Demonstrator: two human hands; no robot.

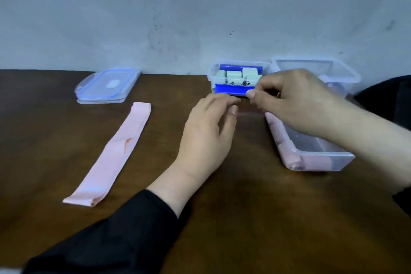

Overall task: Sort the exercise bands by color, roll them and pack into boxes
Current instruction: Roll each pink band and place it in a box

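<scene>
Head view, looking down on a dark wooden table [66, 144] set against a pale, scuffed wall [178, 18].

Left hand [206, 133]: palm down over the table centre, fingers loosely extended toward the far boxes, nothing held in them. Black sleeve [106, 236] runs to the wrist.

Right hand [298, 100]: reaches in from the right, above the near clear box. Thumb and forefinger appear pinched together at the right end of a blue rolled band [231, 90]; motion blur here, so whether the pinch actually closes on that band cannot be told.

Task items:
- Blue rolled band lies along the front wall of a small clear box [213, 73] at the back of the table, against the wall. A second blue roll [240, 66] lies along the back of this box. Pale green rolls [233, 73] sit between the two.
- Near clear box [322, 162], right of centre, holds pink rolls [295, 160] along its left and front walls.
- A third clear box [342, 71] stands behind it, just right of the small box; contents not discernible.
- One pink band [111, 151] lies flat and unrolled on the table left of the left hand, running diagonally from near-left to far-right, apart from the hand.
- Blue-rimmed clear lids [106, 87], stacked, lie at back left, just beyond the far end of the pink band.
</scene>
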